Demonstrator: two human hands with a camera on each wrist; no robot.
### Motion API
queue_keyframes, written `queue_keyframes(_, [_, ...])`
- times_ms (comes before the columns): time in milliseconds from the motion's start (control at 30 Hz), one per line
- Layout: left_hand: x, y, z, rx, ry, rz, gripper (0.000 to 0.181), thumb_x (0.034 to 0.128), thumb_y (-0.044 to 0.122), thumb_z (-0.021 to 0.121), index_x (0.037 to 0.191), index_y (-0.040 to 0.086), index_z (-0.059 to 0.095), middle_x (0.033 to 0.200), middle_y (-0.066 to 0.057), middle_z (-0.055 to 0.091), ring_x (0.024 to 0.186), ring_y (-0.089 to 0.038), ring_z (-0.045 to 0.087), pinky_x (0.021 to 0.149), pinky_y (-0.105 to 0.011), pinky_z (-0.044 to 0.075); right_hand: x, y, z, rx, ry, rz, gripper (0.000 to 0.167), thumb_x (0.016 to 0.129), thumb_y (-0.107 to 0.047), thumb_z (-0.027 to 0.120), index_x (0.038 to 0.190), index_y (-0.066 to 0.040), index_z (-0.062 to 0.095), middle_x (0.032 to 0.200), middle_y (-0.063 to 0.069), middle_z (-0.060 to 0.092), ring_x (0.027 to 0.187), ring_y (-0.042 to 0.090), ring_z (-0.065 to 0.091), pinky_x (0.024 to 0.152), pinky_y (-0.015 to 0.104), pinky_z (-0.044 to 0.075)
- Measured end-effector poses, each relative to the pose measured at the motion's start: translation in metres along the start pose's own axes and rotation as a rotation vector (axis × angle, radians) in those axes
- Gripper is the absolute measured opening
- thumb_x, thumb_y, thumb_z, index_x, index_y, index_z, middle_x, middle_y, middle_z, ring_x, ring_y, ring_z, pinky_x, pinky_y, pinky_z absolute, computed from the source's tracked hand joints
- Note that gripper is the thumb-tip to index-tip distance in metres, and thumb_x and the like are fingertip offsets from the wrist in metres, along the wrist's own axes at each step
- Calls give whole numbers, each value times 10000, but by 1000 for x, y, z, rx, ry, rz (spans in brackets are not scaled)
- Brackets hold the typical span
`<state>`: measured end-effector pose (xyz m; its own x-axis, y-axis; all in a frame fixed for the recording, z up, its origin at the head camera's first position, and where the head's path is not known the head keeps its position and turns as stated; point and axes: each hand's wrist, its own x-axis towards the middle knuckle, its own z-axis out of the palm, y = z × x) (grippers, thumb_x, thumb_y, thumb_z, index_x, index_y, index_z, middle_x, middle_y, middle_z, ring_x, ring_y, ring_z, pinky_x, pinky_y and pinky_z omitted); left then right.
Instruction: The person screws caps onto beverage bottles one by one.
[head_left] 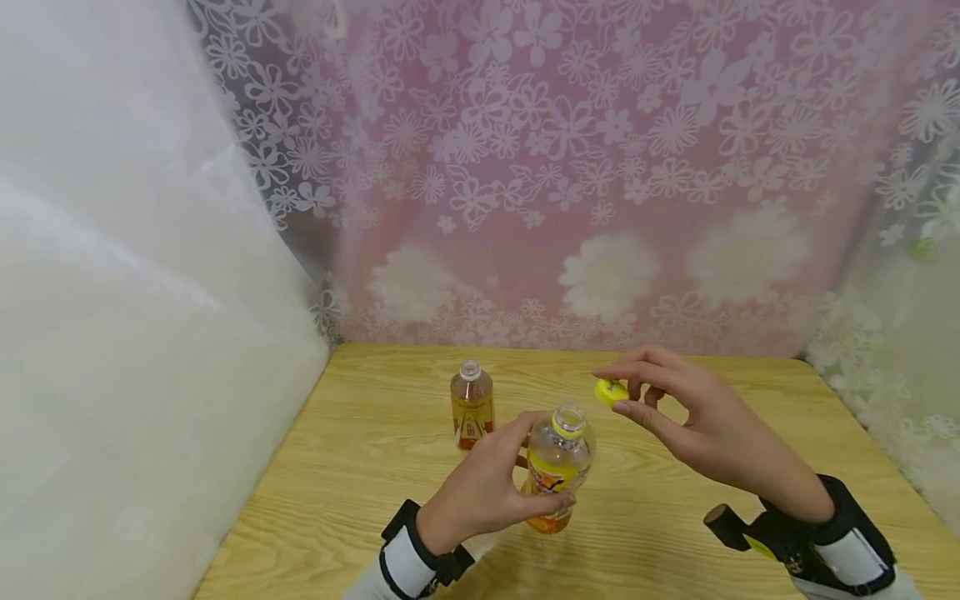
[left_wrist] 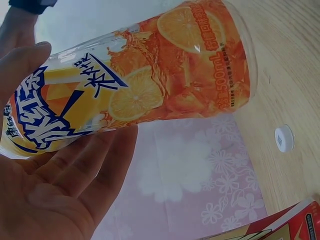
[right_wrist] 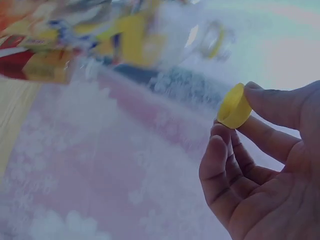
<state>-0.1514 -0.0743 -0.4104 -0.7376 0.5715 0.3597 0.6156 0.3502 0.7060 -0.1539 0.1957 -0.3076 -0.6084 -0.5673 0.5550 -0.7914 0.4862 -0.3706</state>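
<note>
My left hand (head_left: 498, 479) grips a clear plastic iced tea bottle (head_left: 558, 467) around its middle. The bottle's neck is uncapped, and its label carries orange slices (left_wrist: 135, 92). Amber liquid shows near its base in the head view; whether that base touches the table I cannot tell. To the right of the bottle's mouth and a little above it, my right hand (head_left: 701, 417) pinches a yellow bottle cap (head_left: 611, 392) between thumb and fingers. The right wrist view shows the hollow side of this cap (right_wrist: 234, 107), apart from the bottle.
Behind my left hand stands a second uncapped bottle (head_left: 472, 408) with a red and yellow label and reddish-brown drink. A white cap (left_wrist: 284, 138) lies on the wooden table (head_left: 337, 467). Flower-patterned pink sheeting (head_left: 525, 208) closes the back, white sheeting (head_left: 135, 292) the left.
</note>
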Motion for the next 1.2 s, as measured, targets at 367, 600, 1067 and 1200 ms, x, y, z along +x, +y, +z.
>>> queue_keyframes(367, [1,0,3,7,-9,25,752,884,420,791,1491,260,375,1323,88,601,1143,-21,619,825,-208,566,15,-23,8,25,-47,-117,480,892,0,754,1316,-210,670,1170,-84,610,822,6,501,620,166,449])
queue_keyframes(600, [-1,-1,4,17,-9,33,757,883,425,790,1493,259,373,1321,83,604,1141,-19,621,824,-197,564,15,-21,13,30,-90,-137,445,890,-33,769,1282,-224,680,1153,-95,602,818,1,495,620,166,460])
queue_keyframes(1067, [-3,-4,8,16,-1,38,737,876,413,801,1467,260,387,1295,81,618,1127,-10,628,819,-171,557,9,-27,29,-20,-1,78,300,863,-208,830,1102,-306,677,908,-183,578,713,17,463,581,196,433])
queue_keyframes(1200, [-3,-4,9,11,1,30,726,873,405,807,1453,259,394,1297,74,616,1127,-16,630,813,-179,563,10,-27,34,-76,31,135,273,838,-285,850,1039,-299,667,880,-182,589,698,17,451,579,206,415])
